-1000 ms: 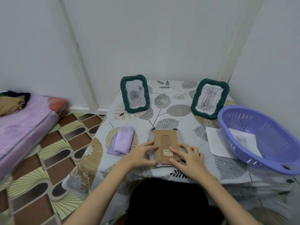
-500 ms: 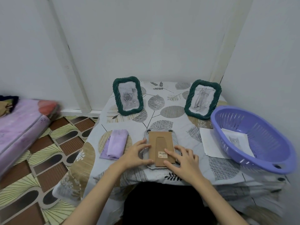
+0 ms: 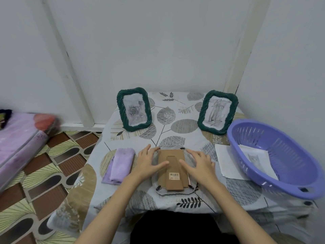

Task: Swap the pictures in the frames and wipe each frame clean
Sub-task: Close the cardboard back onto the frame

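A picture frame [image 3: 173,171] lies face down on the table in front of me, its brown cardboard back with a barcode sticker facing up. My left hand [image 3: 148,162] rests on its left upper side, fingers spread, thumb on the back. My right hand [image 3: 198,163] rests on its right upper side the same way. Two green woven frames stand at the back: the left green frame [image 3: 134,109] holds a rose drawing, the right green frame [image 3: 217,112] a grey sketch. A folded purple cloth [image 3: 120,165] lies left of my hands.
A purple plastic basket [image 3: 288,187] at the right holds a cat picture [image 3: 253,158]. A white sheet [image 3: 226,162] lies partly under it. The table [image 3: 175,124] has a leaf-print cover. White walls close in behind and to the right. A pink mattress [image 3: 19,143] lies on the floor at left.
Both hands have slid from the lower part of the face-down frame up to its upper sides. The camera view has shifted slightly.
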Tool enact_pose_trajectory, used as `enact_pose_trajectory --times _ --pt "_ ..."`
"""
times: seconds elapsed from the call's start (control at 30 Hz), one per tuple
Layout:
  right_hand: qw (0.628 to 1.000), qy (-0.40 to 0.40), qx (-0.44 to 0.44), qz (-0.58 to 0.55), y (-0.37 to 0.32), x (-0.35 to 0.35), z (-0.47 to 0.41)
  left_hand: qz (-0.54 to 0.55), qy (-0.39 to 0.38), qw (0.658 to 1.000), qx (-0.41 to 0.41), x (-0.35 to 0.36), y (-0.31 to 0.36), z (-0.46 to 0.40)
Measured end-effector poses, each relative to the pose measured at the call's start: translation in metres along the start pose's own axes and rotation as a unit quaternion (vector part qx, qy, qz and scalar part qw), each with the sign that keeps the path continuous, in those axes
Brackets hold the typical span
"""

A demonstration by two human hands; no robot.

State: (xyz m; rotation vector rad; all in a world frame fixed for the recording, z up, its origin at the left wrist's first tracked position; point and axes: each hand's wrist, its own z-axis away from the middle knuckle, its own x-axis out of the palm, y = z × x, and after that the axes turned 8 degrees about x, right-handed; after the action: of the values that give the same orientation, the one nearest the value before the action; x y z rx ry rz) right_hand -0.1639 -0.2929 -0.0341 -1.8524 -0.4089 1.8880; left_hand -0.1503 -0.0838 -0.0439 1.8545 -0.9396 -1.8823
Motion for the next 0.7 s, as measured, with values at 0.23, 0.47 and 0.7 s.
enact_pose_trajectory --times 0.23,0.47,0.7 --pt "0.997 -0.034 0.015 0.063 -0.004 0.008 -0.043 -0.077 0.002 0.997 -0.012 0.013 -0.011 -0.015" --pt "0.991 -0.074 -0.017 0.106 -0.001 0.003 -0.055 -0.093 0.012 0.996 0.004 0.013 -0.011 -0.015" --pt "0.992 -0.039 -0.042 0.115 -0.001 0.004 -0.052 -0.087 -0.003 0.996 -0.016 0.011 -0.008 -0.014"
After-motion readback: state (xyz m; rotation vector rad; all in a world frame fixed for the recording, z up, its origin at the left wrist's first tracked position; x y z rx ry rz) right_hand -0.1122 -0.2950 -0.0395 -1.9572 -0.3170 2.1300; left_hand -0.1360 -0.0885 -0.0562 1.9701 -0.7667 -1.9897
